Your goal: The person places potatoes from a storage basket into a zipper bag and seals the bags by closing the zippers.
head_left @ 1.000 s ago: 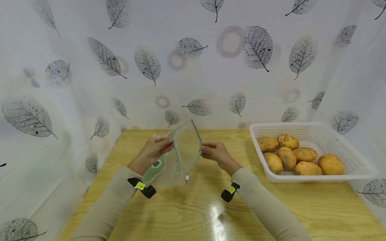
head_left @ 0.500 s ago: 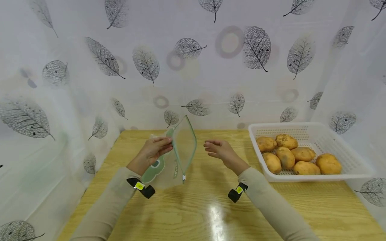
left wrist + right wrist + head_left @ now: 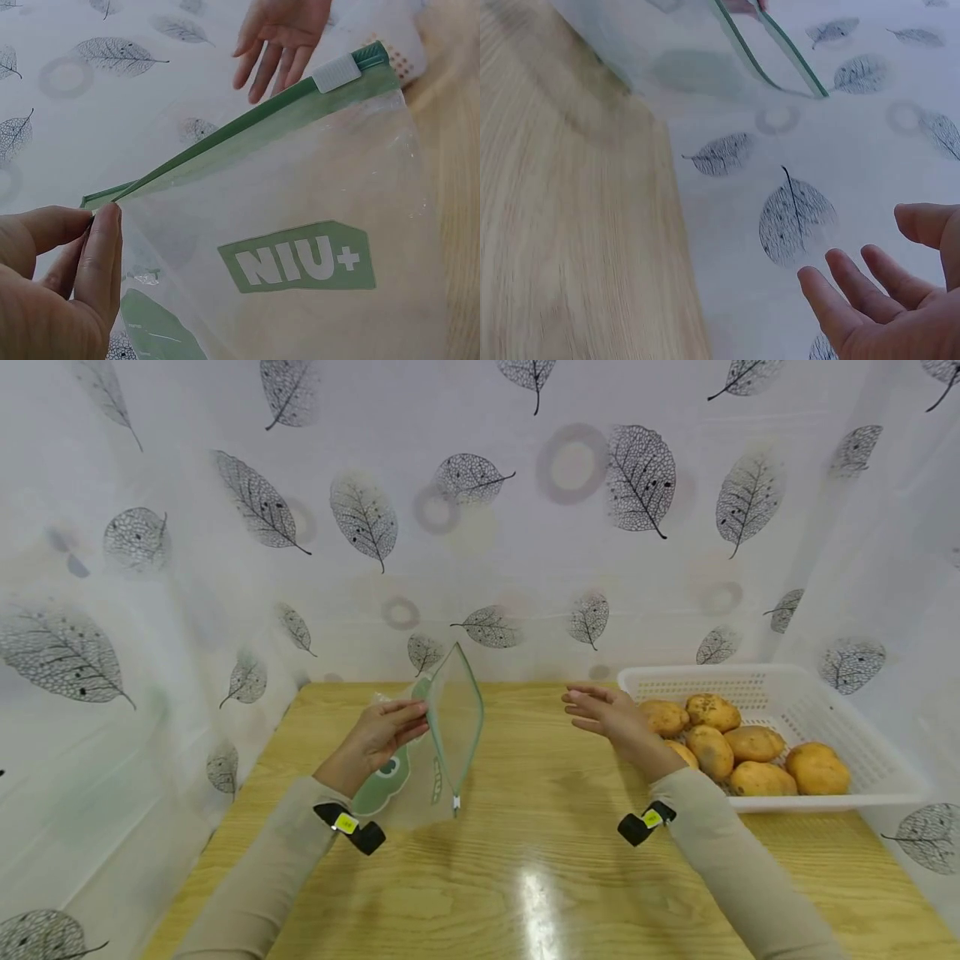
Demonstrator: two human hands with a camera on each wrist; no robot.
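A clear zip bag (image 3: 457, 727) with green edging and green print hangs above the table, its mouth spread apart. My left hand (image 3: 382, 735) pinches one side of the rim between thumb and fingers. In the left wrist view the bag (image 3: 300, 315) shows a "NIU+" label and a white slider (image 3: 337, 73) at one end of the green strip. My right hand (image 3: 615, 722) is in the air with fingers extended, holding nothing, near the left side of the white basket (image 3: 832, 806). Several potatoes (image 3: 753, 744) lie in that basket; my right forearm partly hides them.
The wooden table (image 3: 525, 860) runs back to a pale curtain (image 3: 510, 560) printed with leaves, which also rises at both sides. The basket's raised walls stand at the table's right.
My right hand has let go of the bag's rim and moved right, over to the basket. The bag's mouth has narrowed a little. My left hand has stayed in place.
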